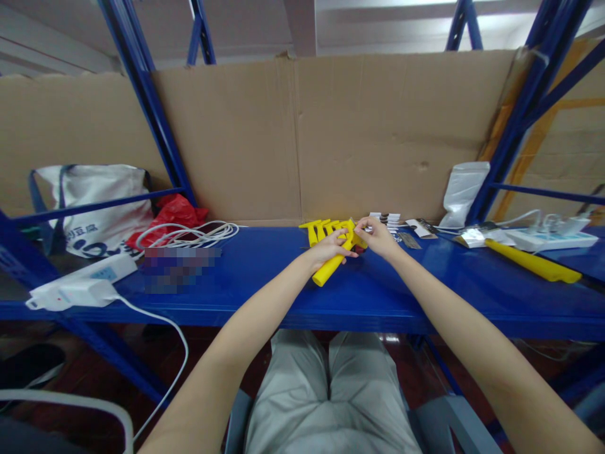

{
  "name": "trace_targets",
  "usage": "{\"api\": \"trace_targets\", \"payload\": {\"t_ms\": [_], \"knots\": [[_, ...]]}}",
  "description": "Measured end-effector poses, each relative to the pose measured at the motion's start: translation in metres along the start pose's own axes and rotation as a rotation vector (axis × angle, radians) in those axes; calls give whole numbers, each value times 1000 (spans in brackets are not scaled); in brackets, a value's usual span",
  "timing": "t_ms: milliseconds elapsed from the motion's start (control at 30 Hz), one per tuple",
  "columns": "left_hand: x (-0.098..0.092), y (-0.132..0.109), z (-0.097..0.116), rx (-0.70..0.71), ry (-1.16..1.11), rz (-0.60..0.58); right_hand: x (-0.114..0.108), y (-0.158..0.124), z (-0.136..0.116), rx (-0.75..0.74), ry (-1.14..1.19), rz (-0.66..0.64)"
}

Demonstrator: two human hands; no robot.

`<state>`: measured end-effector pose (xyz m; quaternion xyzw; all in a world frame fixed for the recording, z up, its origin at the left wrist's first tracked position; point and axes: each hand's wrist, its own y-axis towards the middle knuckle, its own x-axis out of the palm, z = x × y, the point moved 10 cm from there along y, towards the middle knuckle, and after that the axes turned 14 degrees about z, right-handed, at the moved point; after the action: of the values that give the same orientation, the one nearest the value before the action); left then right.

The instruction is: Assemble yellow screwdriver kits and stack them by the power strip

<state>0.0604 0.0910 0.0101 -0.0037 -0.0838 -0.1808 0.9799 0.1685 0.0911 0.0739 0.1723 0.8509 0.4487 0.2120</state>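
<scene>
My left hand point(331, 249) is wrapped round a yellow tool handle point(327, 271), whose round grip end tilts down toward me. The upper end of this handle widens into a head near my right hand point(373, 234). My right fingers are pinched together against that head; any small part between them is hidden. Just behind my left hand, several similar yellow T-shaped handles point(312, 233) lie in a row on the blue table point(265, 277). Beyond my right hand are white-and-black cards point(388, 221) and a flat grey metal piece point(409, 241).
At right lie a long yellow handle point(534, 260), a white power strip point(553, 239) and a clear plastic bag point(466, 192). At left are another power strip point(87, 284), coiled white cable point(208, 234), a red bag point(174, 214) and a cloth bag point(101, 202). Cardboard point(378, 139) stands behind.
</scene>
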Motion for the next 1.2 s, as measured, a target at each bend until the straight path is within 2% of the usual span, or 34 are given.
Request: {"api": "trace_targets", "payload": {"t_ms": [233,500,833,1200], "knots": [[1,-2,2,9,3,3,-1,1,-5,-26,-73,43],[2,-2,2,-1,-23,-5,-3,0,5,97,-36,69],[2,-1,2,-17,-61,-8,1,-1,3,46,-7,35],[-2,0,4,-14,-68,-19,-1,-1,28,142,-16,98]]}}
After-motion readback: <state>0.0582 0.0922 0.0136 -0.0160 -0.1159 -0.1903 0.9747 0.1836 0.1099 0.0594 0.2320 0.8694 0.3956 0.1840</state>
